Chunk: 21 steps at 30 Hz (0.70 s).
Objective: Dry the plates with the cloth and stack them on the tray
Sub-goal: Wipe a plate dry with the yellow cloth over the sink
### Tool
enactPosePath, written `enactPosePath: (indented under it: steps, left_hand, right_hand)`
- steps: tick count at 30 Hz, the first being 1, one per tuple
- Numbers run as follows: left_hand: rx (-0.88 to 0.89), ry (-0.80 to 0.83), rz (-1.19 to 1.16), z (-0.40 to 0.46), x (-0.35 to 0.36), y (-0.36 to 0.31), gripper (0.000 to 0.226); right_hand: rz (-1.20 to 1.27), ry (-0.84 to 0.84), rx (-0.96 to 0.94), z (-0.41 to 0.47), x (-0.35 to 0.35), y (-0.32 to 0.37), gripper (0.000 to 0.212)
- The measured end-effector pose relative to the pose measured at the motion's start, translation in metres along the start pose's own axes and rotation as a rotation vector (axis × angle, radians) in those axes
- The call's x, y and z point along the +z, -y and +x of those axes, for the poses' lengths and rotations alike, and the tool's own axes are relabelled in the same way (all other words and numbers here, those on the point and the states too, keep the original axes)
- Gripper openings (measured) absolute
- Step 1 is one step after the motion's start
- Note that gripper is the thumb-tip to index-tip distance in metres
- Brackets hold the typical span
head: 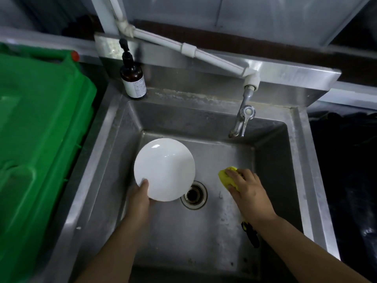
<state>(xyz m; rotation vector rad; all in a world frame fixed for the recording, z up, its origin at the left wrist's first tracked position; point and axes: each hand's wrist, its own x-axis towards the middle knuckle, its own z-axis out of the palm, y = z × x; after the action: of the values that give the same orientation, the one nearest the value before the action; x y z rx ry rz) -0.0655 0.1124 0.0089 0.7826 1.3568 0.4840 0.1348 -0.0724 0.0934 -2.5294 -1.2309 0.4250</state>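
A white round plate point(164, 168) is held over the left half of the steel sink point(114, 127), facing up at me. My left hand point(139, 198) grips its lower left rim, thumb on the face. To the right, my right hand point(247, 190) holds a yellow cloth point(225, 176) bunched under its fingers, low over the sink floor and apart from the plate. No tray is in view.
The drain point(193, 194) sits between my hands. A tap point(243, 117) on a white pipe hangs over the back right. A brown pump bottle point(133, 77) stands at the back left corner. A green plastic bin point(38, 127) fills the left. A dark yellow-tipped object point(251, 233) lies under my right wrist.
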Motion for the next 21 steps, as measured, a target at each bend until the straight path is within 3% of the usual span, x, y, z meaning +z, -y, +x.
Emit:
enactPosePath:
  steps: [8, 13, 21]
  left_hand:
    - [0.382, -0.046, 0.155, -0.109, 0.018, -0.077, 0.012]
    - [0.674, -0.067, 0.295, -0.197, 0.025, -0.121, 0.022]
    - [1.027, -0.08, 0.37, -0.3, 0.033, -0.182, 0.024]
  right_hand:
    - [0.0, -0.175, -0.213, -0.031, -0.071, -0.007, 0.036]
    - [0.073, -0.341, -0.311, -0.045, -0.129, 0.005, 0.04]
    - [0.237, -0.7, -0.587, -0.065, -0.222, 0.056, 0.042]
